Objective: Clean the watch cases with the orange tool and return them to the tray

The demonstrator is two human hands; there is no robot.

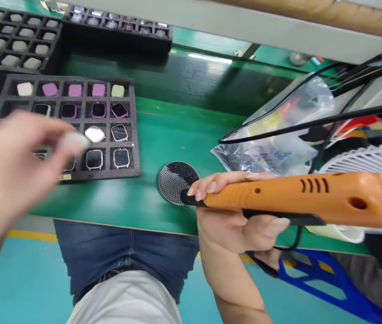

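Observation:
My right hand (234, 225) is wrapped round an orange electric screwdriver (279, 198), with the thumb along its black lever. The black end of the tool lies over the rim of a round perforated dish (170, 191), which holds tiny black pieces (184, 173), possibly screws. Motion blurs my left hand (25, 157), raised over the left part of a dark foam tray (136, 166). Its thumb and forefinger are near each other, but whether they hold anything is unclear. In the tray's compartments are square watch cases (94, 158), some with dark screens, others white, purple or green (118, 90).
More foam trays (47, 63) and a long tray of small parts (116, 38) stand at the back left. On the right are a clear plastic bag (265, 148), black cables (312, 120) and a white ribbed basket-like thing (370, 157). A blue frame (322, 279) is below the bench.

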